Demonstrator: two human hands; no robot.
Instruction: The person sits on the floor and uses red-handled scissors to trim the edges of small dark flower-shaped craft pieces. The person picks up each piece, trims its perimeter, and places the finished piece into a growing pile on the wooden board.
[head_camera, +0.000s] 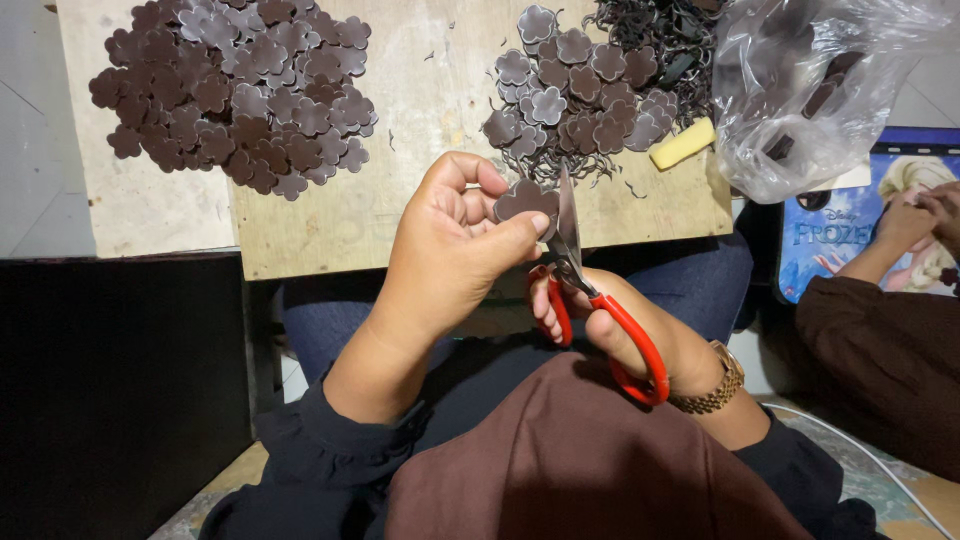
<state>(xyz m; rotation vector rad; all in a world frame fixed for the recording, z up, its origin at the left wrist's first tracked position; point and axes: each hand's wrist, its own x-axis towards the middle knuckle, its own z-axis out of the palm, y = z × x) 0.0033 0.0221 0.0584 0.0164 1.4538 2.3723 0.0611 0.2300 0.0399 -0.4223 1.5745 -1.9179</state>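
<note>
Flower-shaped piece (524, 199), dark brown, thin and flat, is pinched at its lower edge betw. thumb and fingers of left hand (450, 250), held above the lap just in front of the board edge. Judged light, semi-flexible sheet (rubber or leather-like; can't be told for sure), not fragile; best gripped at the edge opp. the blades so the outline stays free.

Scissors (590, 290), red handles, are held in right hand (620, 325), fingers closed through the loops; blades point up, nearly shut, right beside the piece's right edge.

Left wrist is bent inward, palm toward the body. Right forearm crosses the lap, watch on wrist.

On the wooden board (400, 210): big pile of flower pieces (235, 90) far left, smaller pile (585, 85) w. offcuts near right. Plastic bag (810, 90) further right.
</note>
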